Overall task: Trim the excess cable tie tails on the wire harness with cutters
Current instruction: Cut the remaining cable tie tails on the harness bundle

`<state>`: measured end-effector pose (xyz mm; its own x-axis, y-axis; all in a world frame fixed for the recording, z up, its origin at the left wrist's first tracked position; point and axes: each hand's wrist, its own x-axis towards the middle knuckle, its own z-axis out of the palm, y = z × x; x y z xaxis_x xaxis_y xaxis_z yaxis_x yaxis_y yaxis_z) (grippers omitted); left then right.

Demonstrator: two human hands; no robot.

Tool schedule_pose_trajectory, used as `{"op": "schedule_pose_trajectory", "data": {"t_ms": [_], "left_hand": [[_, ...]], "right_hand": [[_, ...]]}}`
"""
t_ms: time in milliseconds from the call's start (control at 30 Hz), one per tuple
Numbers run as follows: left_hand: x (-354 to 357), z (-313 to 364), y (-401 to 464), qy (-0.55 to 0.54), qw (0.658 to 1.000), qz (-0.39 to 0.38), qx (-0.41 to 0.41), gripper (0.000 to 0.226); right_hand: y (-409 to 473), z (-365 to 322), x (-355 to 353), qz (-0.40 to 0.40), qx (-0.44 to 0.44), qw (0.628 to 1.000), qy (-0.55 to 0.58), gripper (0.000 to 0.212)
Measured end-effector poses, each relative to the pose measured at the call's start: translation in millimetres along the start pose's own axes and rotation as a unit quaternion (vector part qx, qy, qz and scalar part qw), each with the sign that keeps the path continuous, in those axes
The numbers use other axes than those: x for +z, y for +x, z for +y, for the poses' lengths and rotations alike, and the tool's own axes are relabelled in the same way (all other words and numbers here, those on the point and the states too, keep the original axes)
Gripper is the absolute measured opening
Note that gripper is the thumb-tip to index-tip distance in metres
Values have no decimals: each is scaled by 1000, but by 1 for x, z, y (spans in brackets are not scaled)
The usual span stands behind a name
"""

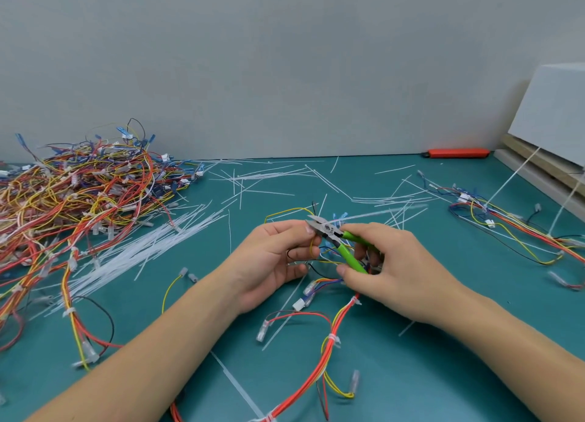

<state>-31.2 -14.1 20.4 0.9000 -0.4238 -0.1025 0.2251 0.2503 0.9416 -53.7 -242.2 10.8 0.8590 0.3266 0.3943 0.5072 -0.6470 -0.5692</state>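
My left hand [272, 257] pinches part of a wire harness [329, 339] of red, yellow and blue wires just above the green mat. My right hand [389, 263] grips the green handles of the cutters [340, 242]. The metal jaws point up and left and sit right at my left fingertips. A blurred white cable tie tail [380, 213] streaks to the right from the jaws. The rest of the harness trails down toward me, with white ties around its red and yellow bundle.
A big heap of wire harnesses [79, 193] fills the left side. Loose white cable ties [152, 241] and cut tails lie scattered over the mat. Another harness [506, 225] lies at the right. A red tool [456, 153] rests by the wall; stacked boards [544, 168] stand far right.
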Motion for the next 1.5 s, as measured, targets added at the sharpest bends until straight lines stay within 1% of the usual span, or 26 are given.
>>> {"op": "schedule_pose_trajectory", "data": {"t_ms": [100,167,233,300,333,433,500,633,800,867,967,1000,1067,1200,1267,1400,1500], "left_hand": [[1,0,0,2,1000,2,-3,8],[1,0,0,1,1000,1,-3,6],[1,0,1,1,1000,2,-3,8],[0,0,1,0,1000,0,-3,4],[-1,0,2,-2,1000,-4,-3,3],[-2,0,2,-2,1000,-9,-5,8],[-1,-1,3,3,1000,-8,-5,7],[-2,-2,2,8,1000,-14,-2,9],[-1,-1,2,11,1000,-17,-1,10],[-1,-1,2,6,1000,-14,-3,8],[-1,0,2,-2,1000,-7,-7,8],[-1,0,2,-5,1000,-5,-7,8],[-1,0,2,-7,1000,-3,-8,8],[-2,-1,2,5,1000,-5,-8,9],[-2,-1,2,7,1000,-6,-8,9],[-1,0,2,5,1000,-10,-9,9],[-2,0,3,5,1000,-15,-8,11]], "right_hand": [[0,0,-1,-3,-6,1000,-14,53],[0,-1,-3,-2,-8,1000,-21,53],[0,-1,-4,-5,-8,1000,-18,45],[1,1,-5,-16,-13,1000,4,30],[2,2,-6,-20,-15,1000,16,26],[3,4,-10,-12,-13,1000,13,30],[2,2,-8,-10,-15,1000,-4,33],[0,-2,-1,-13,-4,1000,-26,47],[0,-1,-4,-15,-10,999,-38,49],[1,-1,-3,-14,-10,999,-32,44],[2,0,-4,-17,-17,1000,-5,22],[2,1,-5,-19,-18,1000,2,19],[2,1,-4,-17,-19,1000,3,22],[0,-2,-1,4,-20,1000,-16,45],[0,-3,-1,7,-17,999,-26,51],[0,-3,-3,5,-24,999,-33,49],[1,-1,-4,-9,-13,1000,-13,35]]}}
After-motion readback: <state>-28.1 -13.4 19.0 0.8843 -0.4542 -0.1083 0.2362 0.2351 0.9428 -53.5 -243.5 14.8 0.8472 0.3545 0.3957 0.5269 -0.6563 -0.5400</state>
